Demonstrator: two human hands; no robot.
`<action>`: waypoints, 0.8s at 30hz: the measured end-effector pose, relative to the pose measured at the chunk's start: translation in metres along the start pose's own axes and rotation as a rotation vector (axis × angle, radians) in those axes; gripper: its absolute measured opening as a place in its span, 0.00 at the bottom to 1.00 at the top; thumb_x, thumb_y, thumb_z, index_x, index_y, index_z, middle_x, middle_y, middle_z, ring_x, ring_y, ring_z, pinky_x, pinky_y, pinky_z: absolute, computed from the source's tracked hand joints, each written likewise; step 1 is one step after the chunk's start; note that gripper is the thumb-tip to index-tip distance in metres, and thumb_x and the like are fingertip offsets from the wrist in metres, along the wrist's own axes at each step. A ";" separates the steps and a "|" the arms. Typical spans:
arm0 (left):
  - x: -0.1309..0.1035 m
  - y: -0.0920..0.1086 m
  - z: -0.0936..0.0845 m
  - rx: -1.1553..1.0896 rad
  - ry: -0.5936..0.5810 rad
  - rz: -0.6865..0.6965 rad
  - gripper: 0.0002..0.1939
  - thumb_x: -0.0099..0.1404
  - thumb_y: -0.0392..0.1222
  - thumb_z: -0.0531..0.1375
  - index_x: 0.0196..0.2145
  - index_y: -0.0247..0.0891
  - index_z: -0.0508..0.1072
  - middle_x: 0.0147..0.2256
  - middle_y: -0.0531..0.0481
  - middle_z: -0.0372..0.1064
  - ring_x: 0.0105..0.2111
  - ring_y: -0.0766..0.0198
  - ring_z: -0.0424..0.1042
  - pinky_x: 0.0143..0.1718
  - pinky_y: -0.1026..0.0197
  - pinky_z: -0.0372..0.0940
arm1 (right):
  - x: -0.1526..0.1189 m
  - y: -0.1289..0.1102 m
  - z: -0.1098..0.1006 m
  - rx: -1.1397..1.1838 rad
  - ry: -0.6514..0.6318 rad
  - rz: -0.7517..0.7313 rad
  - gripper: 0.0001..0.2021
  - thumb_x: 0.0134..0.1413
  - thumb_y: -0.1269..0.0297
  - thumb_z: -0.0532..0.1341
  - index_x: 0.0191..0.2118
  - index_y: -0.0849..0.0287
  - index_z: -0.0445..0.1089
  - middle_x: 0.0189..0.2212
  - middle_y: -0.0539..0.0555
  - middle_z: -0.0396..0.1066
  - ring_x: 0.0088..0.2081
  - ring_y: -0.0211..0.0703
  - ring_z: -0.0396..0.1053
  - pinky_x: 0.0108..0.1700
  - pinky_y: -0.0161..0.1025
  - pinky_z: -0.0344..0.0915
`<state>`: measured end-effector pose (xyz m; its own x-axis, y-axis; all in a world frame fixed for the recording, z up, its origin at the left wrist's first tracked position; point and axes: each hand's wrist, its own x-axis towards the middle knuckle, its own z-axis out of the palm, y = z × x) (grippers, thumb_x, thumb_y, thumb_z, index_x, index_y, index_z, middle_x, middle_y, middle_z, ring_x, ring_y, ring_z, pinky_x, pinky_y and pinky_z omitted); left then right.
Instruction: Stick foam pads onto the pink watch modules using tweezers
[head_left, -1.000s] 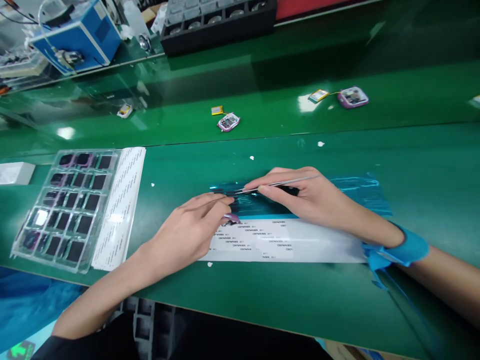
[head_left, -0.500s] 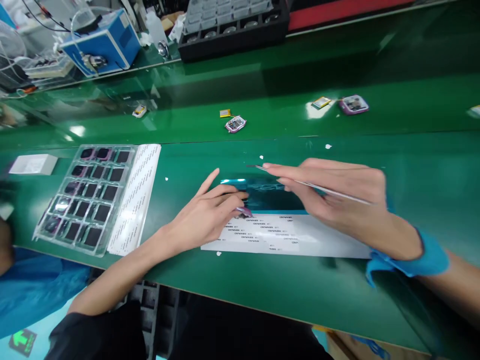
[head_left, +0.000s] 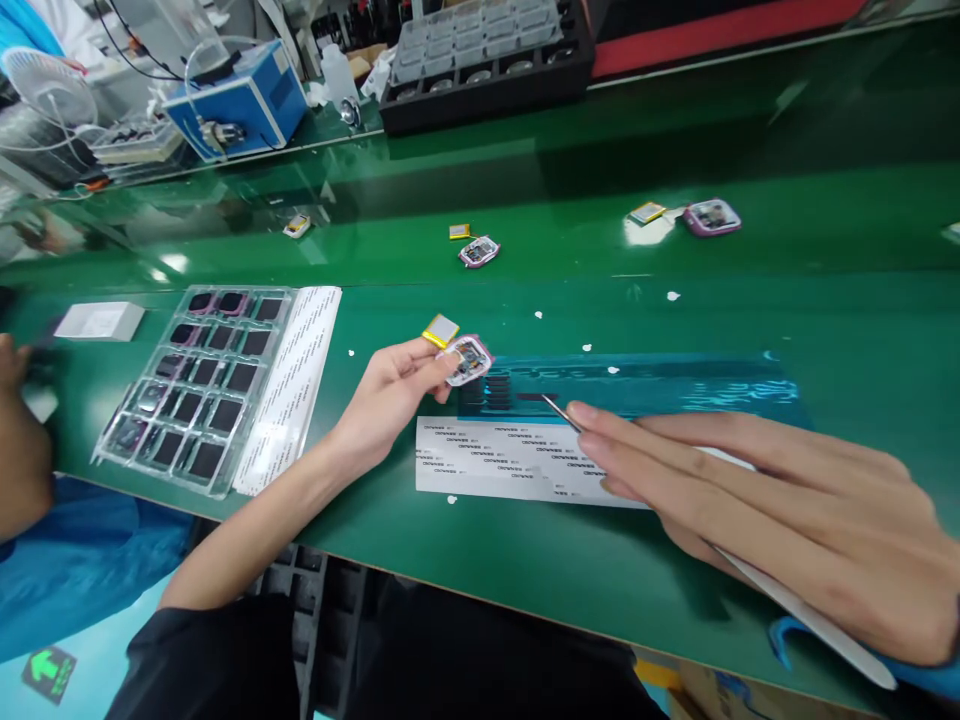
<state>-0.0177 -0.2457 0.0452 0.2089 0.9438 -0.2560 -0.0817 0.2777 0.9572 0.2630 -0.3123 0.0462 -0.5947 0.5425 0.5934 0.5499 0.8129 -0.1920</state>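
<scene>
My left hand (head_left: 390,395) is closed on an opened watch case (head_left: 471,360) with a pink rim, its circuit board facing up. A small yellow-edged battery (head_left: 441,330) sits beside the case, at the fingers. In my right hand (head_left: 795,500) is a pair of metal tweezers (head_left: 814,622), gripped near the tip. A short dark strip (head_left: 535,397) is at the tweezer tip, over a blue film sheet (head_left: 675,378). Several similar dark strips (head_left: 495,392) lie at the film's left end. Printed white paper (head_left: 502,460) lies along the film's front edge.
To the left stands a clear tray (head_left: 217,490) of dark watch screens, beside more printed paper (head_left: 289,390). Opened watch cases (head_left: 712,216) with batteries lie along the back. A blue box (head_left: 240,100) and a black tray (head_left: 487,90) stand behind. Another person's arm (head_left: 22,440) is at far left.
My left hand has lifted and turned the watch case, so its board and battery now show. My right hand has moved right and nearer; a dark strip now shows at the tweezer tip above the film.
</scene>
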 end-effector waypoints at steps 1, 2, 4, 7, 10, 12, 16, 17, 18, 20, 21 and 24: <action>-0.003 -0.002 0.003 0.019 0.020 0.028 0.07 0.63 0.42 0.69 0.32 0.35 0.81 0.32 0.48 0.78 0.28 0.68 0.66 0.31 0.63 0.63 | -0.001 -0.004 0.003 0.010 -0.001 0.024 0.30 0.76 0.69 0.52 0.77 0.42 0.54 0.55 0.48 0.79 0.47 0.50 0.82 0.48 0.49 0.83; -0.006 -0.004 0.007 0.014 0.035 0.042 0.07 0.62 0.42 0.71 0.32 0.36 0.81 0.31 0.50 0.77 0.28 0.69 0.67 0.31 0.64 0.64 | 0.000 -0.009 0.006 0.020 0.001 0.051 0.30 0.76 0.70 0.53 0.77 0.41 0.54 0.55 0.47 0.79 0.47 0.51 0.82 0.48 0.49 0.82; -0.012 -0.007 0.012 -0.057 0.051 0.030 0.09 0.60 0.43 0.72 0.30 0.37 0.79 0.30 0.53 0.74 0.28 0.69 0.70 0.32 0.63 0.68 | 0.001 -0.019 0.011 0.027 0.006 0.113 0.33 0.75 0.73 0.55 0.77 0.41 0.53 0.56 0.47 0.79 0.49 0.51 0.82 0.52 0.50 0.81; -0.017 -0.008 0.019 -0.154 0.061 -0.018 0.15 0.57 0.43 0.74 0.26 0.38 0.72 0.27 0.57 0.69 0.28 0.68 0.73 0.37 0.60 0.75 | 0.005 -0.029 0.016 0.046 0.009 0.123 0.34 0.74 0.77 0.56 0.77 0.43 0.53 0.57 0.47 0.78 0.50 0.49 0.81 0.53 0.49 0.79; -0.021 -0.007 0.023 -0.159 0.050 -0.059 0.20 0.54 0.45 0.76 0.24 0.39 0.68 0.26 0.57 0.69 0.25 0.69 0.73 0.35 0.59 0.77 | 0.007 -0.030 0.018 0.047 0.013 0.118 0.33 0.75 0.77 0.55 0.77 0.43 0.53 0.57 0.47 0.78 0.50 0.48 0.81 0.53 0.48 0.79; -0.023 -0.006 0.024 -0.154 0.023 -0.077 0.22 0.53 0.47 0.77 0.24 0.39 0.66 0.26 0.57 0.69 0.23 0.68 0.74 0.33 0.59 0.77 | 0.008 -0.029 0.018 0.035 0.017 0.099 0.32 0.76 0.77 0.53 0.78 0.46 0.53 0.56 0.49 0.79 0.50 0.49 0.81 0.51 0.49 0.79; -0.026 -0.006 0.027 -0.148 -0.006 -0.074 0.23 0.54 0.48 0.76 0.24 0.40 0.66 0.25 0.57 0.68 0.23 0.67 0.75 0.35 0.57 0.79 | 0.008 -0.029 0.018 0.038 -0.002 0.110 0.34 0.74 0.78 0.56 0.78 0.45 0.53 0.55 0.48 0.79 0.48 0.51 0.82 0.46 0.50 0.79; -0.027 -0.006 0.028 -0.142 -0.005 -0.070 0.22 0.54 0.48 0.76 0.23 0.40 0.66 0.25 0.57 0.69 0.23 0.67 0.74 0.35 0.56 0.80 | 0.008 -0.029 0.018 0.049 -0.009 0.115 0.35 0.73 0.78 0.57 0.78 0.44 0.53 0.54 0.48 0.79 0.48 0.52 0.82 0.46 0.51 0.79; -0.027 -0.006 0.029 -0.137 -0.004 -0.067 0.22 0.55 0.48 0.76 0.23 0.40 0.66 0.25 0.57 0.68 0.22 0.68 0.73 0.35 0.56 0.80 | 0.008 -0.030 0.018 0.062 -0.014 0.114 0.35 0.72 0.78 0.58 0.77 0.44 0.53 0.54 0.48 0.79 0.48 0.52 0.82 0.46 0.51 0.79; -0.028 -0.006 0.030 -0.122 0.003 -0.057 0.22 0.55 0.49 0.76 0.23 0.40 0.67 0.24 0.58 0.67 0.21 0.69 0.70 0.33 0.57 0.79 | 0.009 -0.029 0.017 0.084 -0.029 0.105 0.36 0.72 0.78 0.59 0.77 0.44 0.53 0.54 0.48 0.79 0.49 0.52 0.82 0.48 0.51 0.79; -0.028 -0.006 0.030 -0.110 0.008 -0.050 0.23 0.55 0.49 0.77 0.23 0.40 0.66 0.23 0.58 0.67 0.21 0.70 0.68 0.31 0.58 0.77 | 0.009 -0.029 0.016 0.090 -0.040 0.101 0.36 0.72 0.78 0.58 0.78 0.44 0.53 0.55 0.48 0.79 0.49 0.52 0.81 0.49 0.51 0.79; -0.028 -0.005 0.031 -0.048 0.016 -0.034 0.24 0.54 0.50 0.77 0.22 0.40 0.65 0.21 0.59 0.64 0.20 0.69 0.67 0.27 0.61 0.72 | 0.009 -0.026 0.014 0.076 -0.077 0.085 0.36 0.73 0.78 0.58 0.78 0.44 0.50 0.55 0.47 0.79 0.48 0.51 0.82 0.47 0.50 0.79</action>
<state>0.0066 -0.2792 0.0517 0.1964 0.9365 -0.2904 -0.1217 0.3172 0.9405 0.2347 -0.3257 0.0459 -0.5924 0.6226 0.5113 0.5562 0.7752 -0.2995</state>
